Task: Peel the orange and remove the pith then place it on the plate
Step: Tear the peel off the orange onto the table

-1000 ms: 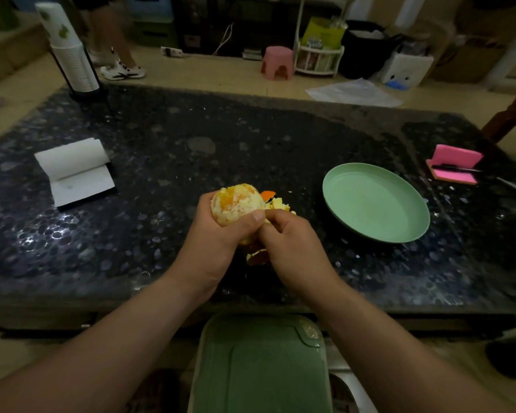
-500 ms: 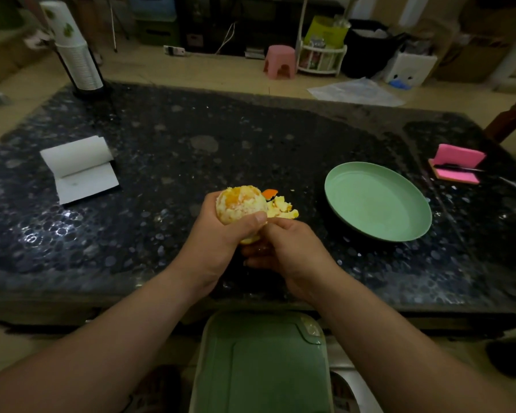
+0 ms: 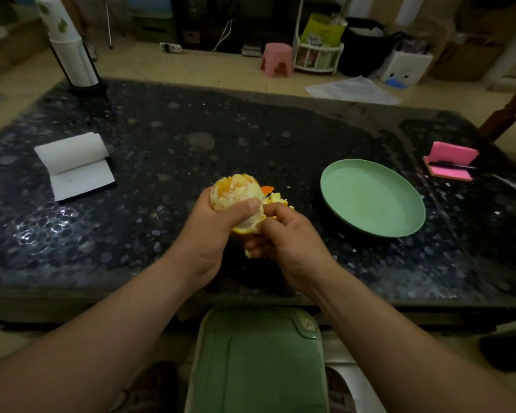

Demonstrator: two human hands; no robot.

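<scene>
the orange point(image 3: 236, 190) is over the front edge of the table point(image 3: 251, 129), the left hand point(image 3: 212, 234) round it from 8 o'clock, the right hand point(image 3: 289, 236) at 4 pinching its peel point(image 3: 249, 225). scraps point(image 3: 276, 198) lie on the table just beside at 2. the plate point(image 3: 373, 201) sits at 3, apart; a notepad point(image 3: 75, 165) at 9, well apart; a cup stack point(image 3: 72, 58) at 11, on the far corner.

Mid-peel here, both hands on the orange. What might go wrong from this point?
1. The right hand pinches the peel flap low on the orange; a hard tug might pull the fruit from the left hand onto the table.
2. White pith covers much of the orange, so moving it to the empty plate now would be too early.
3. The left hand's thumb presses the bared flesh and may squash it.
</scene>
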